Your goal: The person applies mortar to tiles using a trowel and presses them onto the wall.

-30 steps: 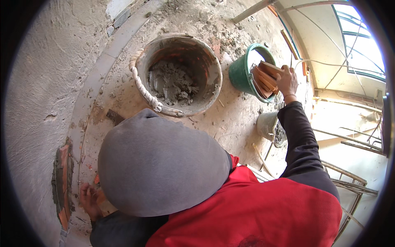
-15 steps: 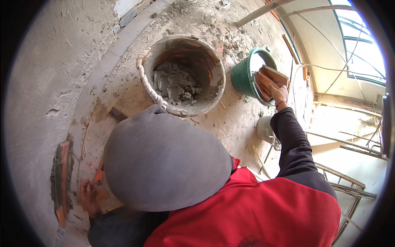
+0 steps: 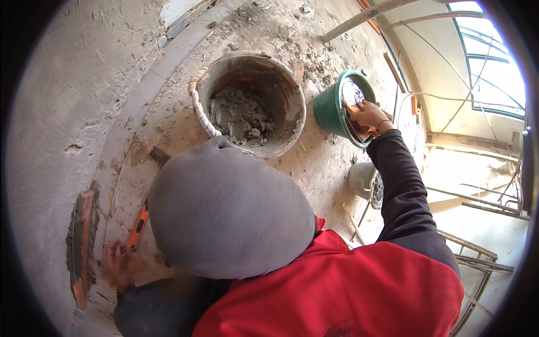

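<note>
Neither my left hand nor my right hand shows. Just below me, a person in a grey head covering (image 3: pixel 230 208) and red-and-black top (image 3: pixel 331 286) bends over the floor. Their right hand (image 3: pixel 368 115) grips reddish flat pieces (image 3: pixel 359 130) inside a green bucket (image 3: pixel 328 106) holding whitish liquid. Left of it stands a large bucket (image 3: pixel 292 121) with a wrapped handle, grey mortar (image 3: pixel 241 115) inside. The person's left hand (image 3: pixel 118 261), blurred, with fingers bent, is near an orange slotted tool (image 3: pixel 137 227) and brick pieces set in wet mortar (image 3: pixel 84 236) along the wall.
A rough plastered wall (image 3: pixel 67 112) runs along the left. A smaller grey bucket (image 3: pixel 359 182) stands right of the person. Metal bars (image 3: pixel 477 253) and a pole (image 3: pixel 359 17) are at the right and top. A window (image 3: pixel 488 62) is at upper right. Rubble litters the floor (image 3: pixel 185 67).
The person's right hand has moved left and pushed the reddish pieces deeper into the green bucket. Their left hand has shifted slightly down and left. More of the orange tool now shows.
</note>
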`<action>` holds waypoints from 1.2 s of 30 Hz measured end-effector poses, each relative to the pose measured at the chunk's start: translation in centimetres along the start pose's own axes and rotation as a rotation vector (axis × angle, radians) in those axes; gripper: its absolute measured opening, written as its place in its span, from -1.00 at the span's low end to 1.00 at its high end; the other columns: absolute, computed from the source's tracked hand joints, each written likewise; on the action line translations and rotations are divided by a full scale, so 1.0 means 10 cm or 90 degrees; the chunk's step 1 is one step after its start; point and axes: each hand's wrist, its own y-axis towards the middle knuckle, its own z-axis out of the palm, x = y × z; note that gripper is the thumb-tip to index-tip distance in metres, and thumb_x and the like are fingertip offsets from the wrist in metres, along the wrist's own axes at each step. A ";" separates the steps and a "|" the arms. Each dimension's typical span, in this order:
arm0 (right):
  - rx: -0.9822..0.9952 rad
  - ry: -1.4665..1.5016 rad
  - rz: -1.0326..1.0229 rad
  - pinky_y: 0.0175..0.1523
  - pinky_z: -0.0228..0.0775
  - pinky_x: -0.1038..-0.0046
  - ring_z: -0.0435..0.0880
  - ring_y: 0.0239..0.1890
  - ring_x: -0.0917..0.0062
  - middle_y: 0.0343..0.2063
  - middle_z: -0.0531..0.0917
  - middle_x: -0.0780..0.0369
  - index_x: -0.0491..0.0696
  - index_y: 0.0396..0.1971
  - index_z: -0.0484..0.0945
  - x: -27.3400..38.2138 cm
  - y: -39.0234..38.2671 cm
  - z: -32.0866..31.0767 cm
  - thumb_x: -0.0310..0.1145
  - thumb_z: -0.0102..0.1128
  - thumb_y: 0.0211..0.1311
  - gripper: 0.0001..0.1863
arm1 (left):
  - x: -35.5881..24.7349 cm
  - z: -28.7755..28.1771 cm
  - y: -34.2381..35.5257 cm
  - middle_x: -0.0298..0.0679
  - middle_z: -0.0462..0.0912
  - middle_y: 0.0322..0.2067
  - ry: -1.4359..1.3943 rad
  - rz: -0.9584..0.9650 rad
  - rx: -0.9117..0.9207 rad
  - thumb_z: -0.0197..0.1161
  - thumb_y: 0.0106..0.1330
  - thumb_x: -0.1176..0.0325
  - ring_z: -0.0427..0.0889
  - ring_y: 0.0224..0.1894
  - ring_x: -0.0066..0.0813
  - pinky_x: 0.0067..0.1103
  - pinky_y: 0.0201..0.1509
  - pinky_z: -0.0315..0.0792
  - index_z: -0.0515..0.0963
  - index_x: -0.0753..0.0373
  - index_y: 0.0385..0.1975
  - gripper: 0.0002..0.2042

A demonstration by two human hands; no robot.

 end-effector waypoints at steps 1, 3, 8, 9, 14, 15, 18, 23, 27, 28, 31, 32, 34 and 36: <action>-0.010 -0.043 -0.143 -0.09 0.57 0.33 0.75 -0.21 0.28 -0.34 0.74 0.13 -0.14 -0.13 0.61 -0.07 -0.01 -0.10 -0.06 0.32 -0.01 -0.48 | 0.00 -0.05 -0.01 -0.34 0.51 0.01 0.002 0.000 0.000 0.22 0.37 0.08 0.48 0.01 -0.57 -0.56 0.10 0.39 0.36 0.20 0.26 -0.46; 0.054 0.081 -0.242 -0.27 0.54 0.34 0.71 -0.34 0.34 -0.46 0.68 0.17 -0.12 -0.17 0.61 -0.40 -0.10 -0.35 -0.03 0.26 0.09 -0.54 | 0.01 -0.05 -0.04 -0.35 0.51 0.01 0.000 -0.004 -0.016 0.23 0.36 0.08 0.48 0.01 -0.57 -0.57 0.09 0.37 0.36 0.20 0.26 -0.46; 0.122 0.912 -0.009 -0.55 0.36 0.44 0.59 -0.52 0.39 -0.39 0.63 0.14 -0.08 -0.06 0.56 -1.07 -0.73 -0.43 0.02 0.11 0.27 -0.53 | -0.01 -0.02 -0.09 -0.38 0.52 0.00 -0.014 -0.001 -0.022 0.21 0.37 0.03 0.49 0.00 -0.59 -0.57 0.09 0.38 0.37 0.19 0.25 -0.46; 0.103 1.037 -0.032 -0.52 0.38 0.43 0.60 -0.48 0.37 -0.32 0.63 0.10 -0.11 0.01 0.52 -1.08 -0.88 -0.30 0.00 0.08 0.29 -0.50 | -0.02 -0.01 -0.08 -0.38 0.52 0.00 -0.024 0.005 -0.022 0.21 0.38 0.03 0.49 -0.01 -0.59 -0.56 0.08 0.39 0.37 0.19 0.24 -0.46; 0.059 1.213 -0.222 0.09 0.52 0.23 0.64 -0.05 0.29 0.02 0.60 0.04 -0.21 0.21 0.35 -0.39 -0.81 0.25 -0.37 0.09 0.41 -0.56 | -0.11 -0.05 0.00 -0.36 0.53 -0.03 -0.031 0.019 -0.022 0.22 0.38 0.04 0.52 -0.05 -0.59 -0.58 0.04 0.42 0.40 0.21 0.22 -0.49; 0.047 1.207 -0.242 0.15 0.51 0.24 0.64 -0.01 0.29 0.03 0.59 0.04 -0.23 0.18 0.36 -0.30 -0.60 0.23 -0.48 0.09 0.40 -0.60 | -0.11 -0.04 0.04 -0.36 0.53 -0.03 -0.016 0.007 -0.024 0.22 0.39 0.05 0.53 -0.06 -0.59 -0.59 0.03 0.42 0.40 0.22 0.21 -0.49; 0.009 1.155 -0.144 0.04 0.58 0.26 0.68 -0.06 0.32 -0.06 0.63 0.05 -0.26 -0.04 0.46 -0.28 0.26 0.27 -0.62 0.15 0.31 -0.76 | -0.13 0.04 0.05 -0.35 0.53 -0.04 0.007 -0.007 -0.025 0.22 0.40 0.09 0.53 -0.06 -0.58 -0.61 0.02 0.43 0.40 0.23 0.21 -0.51; 0.011 1.021 0.006 -0.16 0.65 0.22 0.72 -0.27 0.22 -0.36 0.68 0.07 -0.33 -0.23 0.55 -0.09 0.90 0.43 -0.73 0.21 0.14 -0.82 | -0.08 0.01 -0.18 -0.34 0.53 -0.04 -0.028 0.051 -0.028 0.21 0.41 0.14 0.53 -0.05 -0.56 -0.62 0.03 0.43 0.40 0.24 0.22 -0.53; -0.021 0.949 0.013 -0.33 0.59 0.28 0.70 -0.39 0.30 -0.36 0.66 0.12 -0.31 -0.20 0.54 0.33 1.13 0.68 -0.68 0.25 0.06 -0.75 | 0.12 -0.25 -0.44 -0.32 0.53 -0.01 0.019 0.096 -0.061 0.22 0.41 0.19 0.53 -0.04 -0.56 -0.61 0.02 0.43 0.41 0.26 0.22 -0.54; 0.013 0.825 0.050 -0.37 0.49 0.44 0.63 -0.47 0.46 -0.42 0.67 0.21 -0.15 -0.26 0.62 0.35 1.28 0.69 -0.40 0.17 0.16 -0.80 | 0.28 -0.39 -0.40 -0.33 0.53 0.00 0.071 0.139 -0.043 0.22 0.42 0.20 0.53 -0.04 -0.57 -0.61 0.02 0.43 0.41 0.27 0.22 -0.55; 0.012 0.753 -0.030 -0.37 0.50 0.43 0.63 -0.45 0.46 -0.40 0.65 0.23 -0.13 -0.21 0.58 0.21 1.41 0.64 -0.42 0.21 0.14 -0.79 | 0.15 -0.18 -0.51 -0.35 0.56 -0.03 -0.043 -0.019 -0.150 0.19 0.44 0.28 0.53 -0.06 -0.61 -0.63 -0.01 0.42 0.46 0.28 0.18 -0.62; 0.032 0.774 -0.054 -0.37 0.50 0.43 0.63 -0.45 0.46 -0.40 0.64 0.24 -0.13 -0.20 0.56 0.16 1.46 0.83 -0.42 0.22 0.14 -0.78 | -0.14 -0.10 -0.51 -0.36 0.57 -0.06 0.000 -0.023 -0.154 0.19 0.44 0.29 0.54 -0.07 -0.62 -0.64 -0.02 0.42 0.47 0.28 0.16 -0.65; 0.016 0.786 -0.095 -0.37 0.50 0.43 0.63 -0.44 0.46 -0.38 0.63 0.25 -0.11 -0.17 0.53 -0.31 1.49 0.84 -0.44 0.25 0.13 -0.75 | -0.35 0.07 -0.29 -0.37 0.58 -0.12 0.045 -0.031 -0.134 0.18 0.44 0.32 0.53 -0.09 -0.64 -0.65 -0.04 0.41 0.51 0.27 0.11 -0.69; -0.031 0.778 -0.176 -0.37 0.51 0.43 0.63 -0.43 0.47 -0.37 0.62 0.27 -0.10 -0.14 0.51 -0.82 1.51 0.36 -0.45 0.27 0.12 -0.71 | -0.31 0.17 -0.13 -0.38 0.58 -0.16 0.051 -0.009 -0.103 0.19 0.43 0.34 0.52 -0.14 -0.65 -0.65 -0.06 0.41 0.52 0.26 0.08 -0.71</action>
